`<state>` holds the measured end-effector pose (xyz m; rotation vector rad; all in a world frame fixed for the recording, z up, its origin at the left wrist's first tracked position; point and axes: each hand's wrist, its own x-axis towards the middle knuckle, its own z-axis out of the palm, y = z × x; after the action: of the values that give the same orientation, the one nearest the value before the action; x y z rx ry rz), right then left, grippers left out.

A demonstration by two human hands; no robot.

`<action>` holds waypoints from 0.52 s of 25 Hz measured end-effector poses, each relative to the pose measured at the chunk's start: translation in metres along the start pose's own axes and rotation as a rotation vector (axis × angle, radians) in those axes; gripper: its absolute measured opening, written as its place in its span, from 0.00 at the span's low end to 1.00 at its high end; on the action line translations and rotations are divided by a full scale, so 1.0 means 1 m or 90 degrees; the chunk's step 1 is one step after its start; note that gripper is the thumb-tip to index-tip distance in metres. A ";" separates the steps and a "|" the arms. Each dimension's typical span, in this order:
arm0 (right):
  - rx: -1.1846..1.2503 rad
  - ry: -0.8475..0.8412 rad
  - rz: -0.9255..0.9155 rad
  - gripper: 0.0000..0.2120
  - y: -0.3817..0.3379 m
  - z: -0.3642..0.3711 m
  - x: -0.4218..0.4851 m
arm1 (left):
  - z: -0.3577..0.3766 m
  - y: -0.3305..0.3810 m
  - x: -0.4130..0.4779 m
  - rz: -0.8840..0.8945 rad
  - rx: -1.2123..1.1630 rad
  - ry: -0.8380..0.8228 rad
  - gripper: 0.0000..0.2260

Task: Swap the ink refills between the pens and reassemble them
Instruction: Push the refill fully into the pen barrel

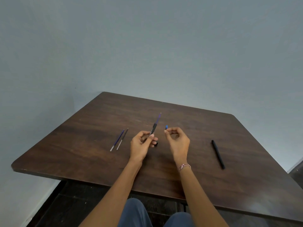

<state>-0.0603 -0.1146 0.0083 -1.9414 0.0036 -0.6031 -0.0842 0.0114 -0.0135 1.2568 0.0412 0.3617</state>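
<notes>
Room setting. Before you stands a dark brown, wood-grain table [85,145] with rounded corners and a matte, streaked top. Behind it a plain blue-grey wall [147,46] fills the upper half of your view and reaches down to the floor at your left. Whether the table's far edge touches the wall cannot be told. Below the table's near edge lies a dark tiled floor [65,202] with faint joints. Light is soft and even, leaving only weak shadows on the tabletop.

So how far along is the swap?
Done: a blue refill and a black refill lie loose on the table. In hand: left hand grips a black barrel, purple refill sticking out; right hand pinches a small blue piece. Left: closing this pen; the black pen lying apart: cannot tell.
</notes>
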 end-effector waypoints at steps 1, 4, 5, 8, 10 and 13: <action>0.048 0.021 0.020 0.06 0.005 -0.006 -0.001 | 0.001 0.000 -0.001 -0.006 0.025 -0.033 0.02; 0.225 0.069 0.092 0.06 0.015 -0.020 -0.006 | 0.003 -0.003 -0.002 -0.003 0.140 -0.088 0.02; 0.270 0.079 0.106 0.06 0.018 -0.023 -0.006 | 0.003 -0.004 -0.002 0.009 0.181 -0.093 0.02; 0.373 0.088 0.141 0.08 0.023 -0.029 -0.003 | 0.002 -0.007 -0.001 0.065 0.304 -0.105 0.02; 0.418 0.089 0.150 0.08 0.024 -0.031 -0.003 | 0.002 -0.006 -0.002 0.084 0.325 -0.115 0.03; 0.465 0.102 0.152 0.09 0.025 -0.033 -0.002 | 0.003 -0.006 -0.004 0.094 0.325 -0.141 0.04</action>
<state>-0.0690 -0.1535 -0.0028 -1.1621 0.1006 -0.5056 -0.0853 0.0058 -0.0189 1.8061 -0.1578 0.3485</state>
